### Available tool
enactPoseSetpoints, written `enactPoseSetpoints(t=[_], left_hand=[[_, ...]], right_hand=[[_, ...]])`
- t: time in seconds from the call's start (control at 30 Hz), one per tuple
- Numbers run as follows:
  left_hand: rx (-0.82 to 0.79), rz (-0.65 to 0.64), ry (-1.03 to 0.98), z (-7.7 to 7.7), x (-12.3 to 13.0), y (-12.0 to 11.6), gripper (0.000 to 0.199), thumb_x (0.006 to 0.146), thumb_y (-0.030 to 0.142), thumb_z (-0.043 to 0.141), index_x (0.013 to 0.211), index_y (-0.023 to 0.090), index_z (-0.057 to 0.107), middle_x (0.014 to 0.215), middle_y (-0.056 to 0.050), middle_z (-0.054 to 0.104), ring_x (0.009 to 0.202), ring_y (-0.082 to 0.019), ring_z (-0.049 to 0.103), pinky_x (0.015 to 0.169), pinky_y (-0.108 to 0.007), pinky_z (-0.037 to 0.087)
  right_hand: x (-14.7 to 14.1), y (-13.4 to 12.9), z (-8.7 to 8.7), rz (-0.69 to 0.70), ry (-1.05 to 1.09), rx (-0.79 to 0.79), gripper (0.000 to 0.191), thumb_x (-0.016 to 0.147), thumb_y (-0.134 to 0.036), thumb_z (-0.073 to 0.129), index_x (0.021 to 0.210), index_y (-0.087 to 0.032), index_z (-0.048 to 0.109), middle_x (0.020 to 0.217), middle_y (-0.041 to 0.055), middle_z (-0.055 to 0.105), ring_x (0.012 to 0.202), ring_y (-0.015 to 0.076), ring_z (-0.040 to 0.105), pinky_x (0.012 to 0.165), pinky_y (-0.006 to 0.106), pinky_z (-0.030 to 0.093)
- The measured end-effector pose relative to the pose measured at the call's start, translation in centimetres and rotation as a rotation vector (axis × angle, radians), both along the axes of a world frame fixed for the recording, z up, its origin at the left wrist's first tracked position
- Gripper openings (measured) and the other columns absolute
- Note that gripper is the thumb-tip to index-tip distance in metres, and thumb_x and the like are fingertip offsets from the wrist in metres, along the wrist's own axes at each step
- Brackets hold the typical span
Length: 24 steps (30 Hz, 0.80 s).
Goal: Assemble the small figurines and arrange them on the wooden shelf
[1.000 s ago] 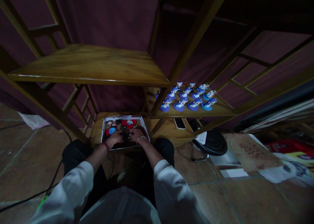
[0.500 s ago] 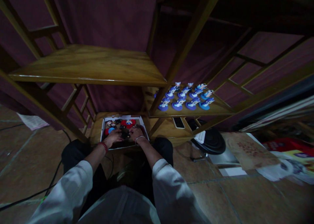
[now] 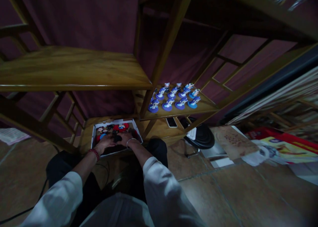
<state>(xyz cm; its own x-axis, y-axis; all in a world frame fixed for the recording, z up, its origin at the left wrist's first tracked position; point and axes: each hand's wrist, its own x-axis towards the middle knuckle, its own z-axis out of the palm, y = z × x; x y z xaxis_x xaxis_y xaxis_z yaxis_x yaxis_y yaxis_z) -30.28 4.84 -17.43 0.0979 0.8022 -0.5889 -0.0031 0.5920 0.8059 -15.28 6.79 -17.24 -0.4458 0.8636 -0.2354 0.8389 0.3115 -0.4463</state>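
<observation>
A shallow white box (image 3: 93,137) on the low wooden shelf holds several small figurines (image 3: 103,130) at its back left and a red piece (image 3: 121,126) at its back middle. Both of my hands reach into it. My left hand (image 3: 106,141), with a red bead bracelet at the wrist, has its fingers round the left side of a dark object (image 3: 116,137). On that object's right side are the fingers of my right hand (image 3: 124,138), which wears a pale bracelet. What exactly the dark object is cannot be made out.
Several purple and blue figurines (image 3: 169,103) stand on a raised shelf to the right. Below them lies a phone (image 3: 171,122). A round black stool seat (image 3: 202,138) is further right, beside cardboard (image 3: 231,141). An upper shelf (image 3: 72,69) overhangs the box.
The view has turned to the right, so the shelves and box sit further left. My right hand has moved in toward my left hand, over the dark object.
</observation>
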Motion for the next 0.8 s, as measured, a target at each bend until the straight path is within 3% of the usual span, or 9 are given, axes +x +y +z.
enactPoseSetpoints(t=[0.1,0.3,0.53,0.67,0.8], left_hand=[[0.016,-0.007,0.008,-0.2,0.1,0.1,0.026,0.062,0.013,0.067,0.086,0.009,0.057,0.074,-0.007,0.066,0.062,-0.016,0.064,0.066,-0.029,0.052],[0.005,-0.066,0.148,0.5,0.9,0.1,0.013,0.074,0.012,0.053,0.086,0.010,0.055,0.072,-0.006,0.066,0.061,-0.015,0.064,0.063,-0.028,0.053],[0.050,-0.096,0.263,0.5,1.3,0.2,0.024,0.079,0.009,0.039,0.099,0.013,0.053,0.081,-0.006,0.067,0.064,-0.015,0.065,0.057,-0.025,0.053],[0.160,-0.234,0.560,0.8,1.0,0.6,0.028,0.080,0.011,0.038,0.103,0.013,0.053,0.081,-0.007,0.067,0.067,-0.015,0.065,0.057,-0.023,0.051],[0.331,-0.401,0.900,1.9,0.1,1.0,0.027,0.079,0.013,0.040,0.099,0.014,0.058,0.094,-0.011,0.066,0.088,-0.021,0.062,0.076,-0.029,0.047]], right_hand=[[0.1,-0.1,0.0,0.046,-0.028,-0.003,0.056,0.065,-0.045,0.065,0.114,-0.023,0.053,0.113,0.0079,0.056,0.103,0.0230,0.053,0.087,0.036,0.041],[0.0,-0.2,0.1,0.035,-0.051,-0.016,0.057,0.065,-0.044,0.065,0.115,-0.021,0.052,0.115,0.0096,0.052,0.105,0.0236,0.050,0.088,0.036,0.041],[-0.1,0.1,-0.5,0.034,-0.041,0.018,0.053,0.065,-0.041,0.066,0.111,-0.019,0.052,0.108,0.0087,0.054,0.100,0.0217,0.053,0.085,0.034,0.043],[-0.2,0.2,-0.5,0.017,-0.069,0.009,0.050,0.065,-0.037,0.066,0.110,-0.018,0.054,0.111,0.0106,0.055,0.102,0.0221,0.054,0.086,0.032,0.043],[-0.2,0.1,-0.4,0.020,-0.107,0.003,0.043,0.066,-0.028,0.065,0.107,-0.019,0.057,0.110,0.0093,0.058,0.105,0.0218,0.053,0.089,0.031,0.042]])
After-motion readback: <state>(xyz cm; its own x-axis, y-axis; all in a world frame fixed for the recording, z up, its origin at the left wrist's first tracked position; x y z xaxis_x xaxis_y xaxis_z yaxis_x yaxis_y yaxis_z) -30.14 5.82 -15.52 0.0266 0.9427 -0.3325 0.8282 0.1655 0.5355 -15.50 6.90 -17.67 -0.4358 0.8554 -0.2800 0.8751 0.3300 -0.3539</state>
